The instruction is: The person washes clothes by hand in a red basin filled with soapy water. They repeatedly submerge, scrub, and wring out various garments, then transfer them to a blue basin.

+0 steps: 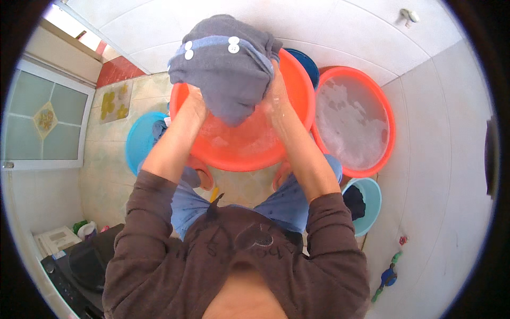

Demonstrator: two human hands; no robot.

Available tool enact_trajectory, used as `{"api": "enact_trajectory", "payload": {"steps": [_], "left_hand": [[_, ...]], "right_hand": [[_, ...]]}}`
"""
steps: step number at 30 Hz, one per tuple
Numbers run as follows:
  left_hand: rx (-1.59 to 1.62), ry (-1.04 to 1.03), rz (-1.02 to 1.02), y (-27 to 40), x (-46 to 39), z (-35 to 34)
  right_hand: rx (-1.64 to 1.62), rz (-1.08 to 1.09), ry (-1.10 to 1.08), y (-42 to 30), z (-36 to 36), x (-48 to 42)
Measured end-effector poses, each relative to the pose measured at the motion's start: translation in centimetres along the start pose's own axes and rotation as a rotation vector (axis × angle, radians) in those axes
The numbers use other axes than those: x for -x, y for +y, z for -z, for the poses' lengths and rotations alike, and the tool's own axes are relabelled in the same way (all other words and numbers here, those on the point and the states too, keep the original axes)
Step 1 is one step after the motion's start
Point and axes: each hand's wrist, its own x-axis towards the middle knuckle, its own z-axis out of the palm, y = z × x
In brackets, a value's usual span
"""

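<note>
A wet grey garment (229, 75) with a blue band and several white buttons is bunched up between my two hands, raised above a large red plastic tub (239, 165). My left hand (195, 99) grips its lower left side, with the fingers hidden by the cloth. My right hand (275, 93) holds the right side, its fingers partly behind the fabric. Some water and suds (223, 141) lie in the tub below the garment.
A second red tub (392, 119) holds cloudy, sudsy water at the right. A pale blue bucket (372, 211) with dark cloth stands beneath it. At the left is a blue basin (135, 139) with dark cloth. A dark blue container (306, 63) sits by the tiled wall (338, 24).
</note>
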Motion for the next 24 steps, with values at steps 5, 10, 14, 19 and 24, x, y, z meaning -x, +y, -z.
{"api": "enact_trajectory", "payload": {"steps": [5, 10, 14, 19, 24], "left_hand": [[-0.057, -0.005, 0.028, -2.6, 0.6, 0.5], [-0.105, 0.024, -0.002, -3.8, 0.5, 1.1], [-0.127, 0.032, -0.010, -4.7, 0.8, 1.1], [-0.183, 0.017, -0.046, -5.0, 0.4, 0.3], [-0.263, 0.082, 0.301, 2.8, 2.0, 3.9]], "right_hand": [[-0.024, -0.045, 0.093, 1.5, 1.3, -1.1], [0.187, -0.002, 0.064, 2.4, 2.9, -1.5], [0.124, -0.023, 0.176, 1.7, 2.4, -0.8], [0.037, 0.025, 0.101, 1.8, 4.1, -1.4], [-0.148, 0.040, 0.056, 0.1, 2.7, -0.9]]}}
